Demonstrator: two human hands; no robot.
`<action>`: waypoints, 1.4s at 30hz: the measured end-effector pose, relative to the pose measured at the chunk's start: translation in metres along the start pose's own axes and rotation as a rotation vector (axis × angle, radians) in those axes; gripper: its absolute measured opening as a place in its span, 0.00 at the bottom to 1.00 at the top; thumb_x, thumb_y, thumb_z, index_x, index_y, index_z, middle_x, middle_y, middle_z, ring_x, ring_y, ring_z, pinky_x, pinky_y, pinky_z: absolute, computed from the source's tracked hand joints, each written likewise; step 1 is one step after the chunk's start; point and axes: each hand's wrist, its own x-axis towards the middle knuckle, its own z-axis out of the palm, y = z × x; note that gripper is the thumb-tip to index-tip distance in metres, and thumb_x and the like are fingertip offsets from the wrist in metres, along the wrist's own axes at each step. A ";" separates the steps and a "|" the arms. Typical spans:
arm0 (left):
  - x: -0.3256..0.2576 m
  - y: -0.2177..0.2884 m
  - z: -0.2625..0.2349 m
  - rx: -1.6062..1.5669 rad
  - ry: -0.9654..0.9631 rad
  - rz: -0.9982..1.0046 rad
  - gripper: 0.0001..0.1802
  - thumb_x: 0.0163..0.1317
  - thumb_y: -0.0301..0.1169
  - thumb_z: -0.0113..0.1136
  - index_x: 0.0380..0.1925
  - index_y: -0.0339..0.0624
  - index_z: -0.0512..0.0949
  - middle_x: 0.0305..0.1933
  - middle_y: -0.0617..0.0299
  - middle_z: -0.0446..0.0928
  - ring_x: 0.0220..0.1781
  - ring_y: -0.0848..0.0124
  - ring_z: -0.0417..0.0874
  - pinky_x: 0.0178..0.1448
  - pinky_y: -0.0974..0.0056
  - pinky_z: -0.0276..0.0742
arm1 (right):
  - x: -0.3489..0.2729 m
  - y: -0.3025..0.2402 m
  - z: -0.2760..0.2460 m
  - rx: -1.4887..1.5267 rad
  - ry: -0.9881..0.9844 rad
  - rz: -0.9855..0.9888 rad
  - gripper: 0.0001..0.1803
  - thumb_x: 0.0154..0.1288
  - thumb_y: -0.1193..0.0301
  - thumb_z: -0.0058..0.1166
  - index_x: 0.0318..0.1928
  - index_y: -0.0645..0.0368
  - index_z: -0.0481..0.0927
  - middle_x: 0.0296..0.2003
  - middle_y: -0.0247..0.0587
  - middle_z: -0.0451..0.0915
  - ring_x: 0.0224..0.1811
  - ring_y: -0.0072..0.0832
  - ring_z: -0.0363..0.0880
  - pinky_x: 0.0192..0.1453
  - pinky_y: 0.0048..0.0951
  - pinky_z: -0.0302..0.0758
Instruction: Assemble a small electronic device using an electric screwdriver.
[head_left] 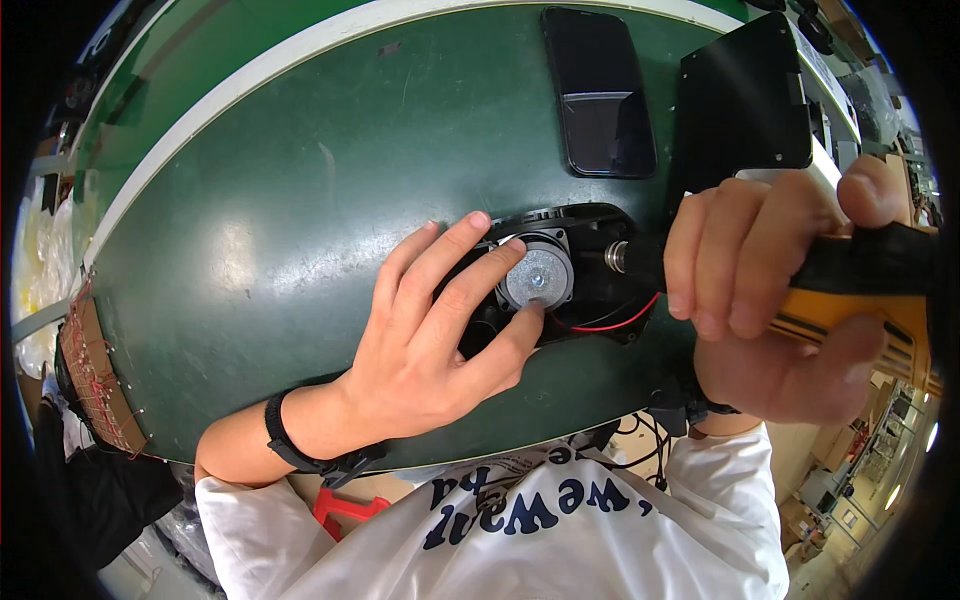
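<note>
My left hand (430, 330) presses down on a black plastic housing (600, 290) lying on the green work surface (250, 230). Its fingers spread around a small motor with a round silver face (537, 277) set in the housing. A red wire (610, 325) curls along the housing's near edge. My right hand (760, 290) grips a black and orange power screwdriver (850, 285), whose metal tip (617, 257) lies level and points left at the housing, just right of the motor.
A black phone (600, 95) lies face up at the far side of the surface. A black flat panel (745, 100) sits to its right. A white border strip (300, 45) runs along the far edge. Cables (640, 450) hang by my shirt.
</note>
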 end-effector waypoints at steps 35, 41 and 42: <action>0.001 0.000 -0.003 -0.039 -0.027 -0.016 0.21 0.46 0.31 0.76 0.40 0.35 0.82 0.53 0.41 0.81 0.62 0.39 0.77 0.62 0.47 0.76 | -0.007 -0.003 -0.003 0.001 -0.042 0.040 0.34 0.73 0.47 0.53 0.70 0.52 0.63 0.27 0.31 0.72 0.23 0.21 0.69 0.28 0.26 0.69; 0.002 -0.002 -0.002 -0.047 -0.034 0.000 0.22 0.45 0.31 0.76 0.41 0.35 0.82 0.54 0.41 0.81 0.62 0.40 0.77 0.62 0.48 0.76 | -0.002 -0.001 -0.007 0.028 -0.058 0.021 0.33 0.73 0.47 0.54 0.68 0.51 0.64 0.27 0.31 0.72 0.22 0.21 0.69 0.28 0.26 0.69; 0.000 -0.002 -0.002 -0.042 -0.037 -0.007 0.22 0.45 0.31 0.76 0.41 0.35 0.82 0.54 0.41 0.81 0.62 0.40 0.77 0.62 0.48 0.76 | -0.002 0.001 -0.007 0.041 -0.061 0.018 0.33 0.73 0.47 0.54 0.68 0.51 0.64 0.27 0.31 0.72 0.22 0.21 0.69 0.28 0.26 0.69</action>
